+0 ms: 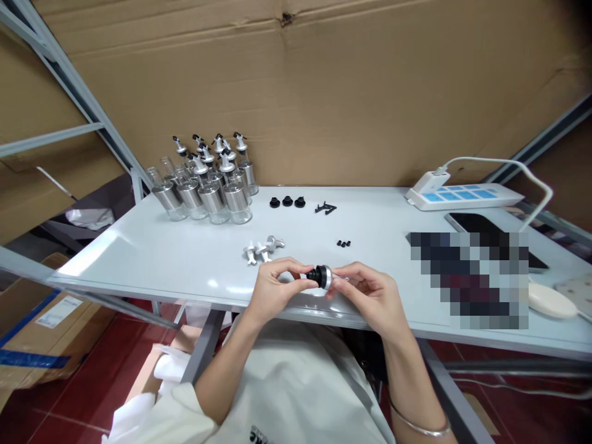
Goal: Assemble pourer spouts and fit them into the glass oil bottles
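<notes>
Between both hands, just above the table's front edge, is a bottle pourer [325, 277] with a silver body and a black ribbed stopper, lying sideways. My left hand [277, 287] pinches the black stopper end between thumb and fingers. My right hand [370, 293] grips the silver spout end, which the fingers partly hide. Past the left hand lie several silver pourer spouts [263, 250]. Farther back sit three black stoppers [287, 201] in a row, a small pile of black levers [326, 208], and a few tiny black caps [343, 243].
Several glass-and-steel bottles [213, 196] stand at the back left, many with pourers fitted. At the right are a white power strip [467, 196] with a plugged-in charger, a phone [499, 237], a blurred-out patch and a round cream-coloured object [551, 301]. Cardboard walls the table's [139, 259] back.
</notes>
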`<state>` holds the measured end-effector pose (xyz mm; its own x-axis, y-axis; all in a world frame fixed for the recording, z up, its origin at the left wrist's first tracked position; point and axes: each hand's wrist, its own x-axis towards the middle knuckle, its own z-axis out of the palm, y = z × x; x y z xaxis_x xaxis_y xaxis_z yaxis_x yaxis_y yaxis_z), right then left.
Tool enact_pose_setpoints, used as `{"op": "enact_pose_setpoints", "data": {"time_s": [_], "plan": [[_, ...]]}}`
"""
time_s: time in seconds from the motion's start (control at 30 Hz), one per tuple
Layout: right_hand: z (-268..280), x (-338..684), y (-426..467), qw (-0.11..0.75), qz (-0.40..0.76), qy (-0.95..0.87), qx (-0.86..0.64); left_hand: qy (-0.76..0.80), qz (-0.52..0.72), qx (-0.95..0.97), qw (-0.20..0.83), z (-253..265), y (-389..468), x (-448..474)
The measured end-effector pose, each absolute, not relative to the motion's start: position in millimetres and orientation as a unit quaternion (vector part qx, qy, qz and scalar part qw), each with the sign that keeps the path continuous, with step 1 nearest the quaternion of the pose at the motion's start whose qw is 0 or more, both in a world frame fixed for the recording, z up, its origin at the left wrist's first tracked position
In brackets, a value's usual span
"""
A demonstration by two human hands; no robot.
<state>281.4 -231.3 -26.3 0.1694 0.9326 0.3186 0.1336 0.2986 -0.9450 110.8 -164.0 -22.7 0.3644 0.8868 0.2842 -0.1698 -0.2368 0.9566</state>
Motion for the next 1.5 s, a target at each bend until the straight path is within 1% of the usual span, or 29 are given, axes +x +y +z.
{"op": "enact_pose_setpoints", "data": {"time_s": [0.2,0.3,0.37,0.47,0.53,0.6,0.7,0.77,1.03,1.27,1.37,1.5], "plan": [[-27,284,-232,0.588,0.346,-0.545,-0.488,0.275,0.467,0.631,0.555,-24,-164,112],[-28,283,-230,0.581,0.329,-0.548,-0.505,0.282,0.474,0.639,0.536,-24,-165,113],[-30,281,-227,0.583,0.278,-0.557,-0.522,0.29,0.484,0.651,0.507,-24,-166,113],[-33,279,-226,0.604,0.161,-0.555,-0.548,0.3,0.498,0.663,0.471,-25,-166,112],[-34,279,-227,0.623,0.128,-0.541,-0.551,0.307,0.503,0.663,0.462,-27,-166,112],[-36,280,-229,0.627,0.156,-0.536,-0.543,0.313,0.5,0.664,0.459,-27,-166,112],[-36,281,-231,0.593,0.223,-0.558,-0.535,0.303,0.484,0.684,0.455,-24,-167,112],[-36,280,-231,0.572,0.24,-0.568,-0.54,0.289,0.475,0.698,0.452,-21,-168,112],[-37,280,-233,0.581,0.262,-0.557,-0.533,0.217,0.459,0.741,0.439,-18,-168,109],[-38,280,-232,0.56,0.254,-0.574,-0.541,0.23,0.451,0.739,0.445,-23,-167,110],[-38,280,-232,0.561,0.252,-0.573,-0.542,0.26,0.437,0.72,0.472,-23,-168,111],[-37,280,-232,0.561,0.244,-0.58,-0.538,0.274,0.384,0.719,0.51,-18,-171,111]]}}
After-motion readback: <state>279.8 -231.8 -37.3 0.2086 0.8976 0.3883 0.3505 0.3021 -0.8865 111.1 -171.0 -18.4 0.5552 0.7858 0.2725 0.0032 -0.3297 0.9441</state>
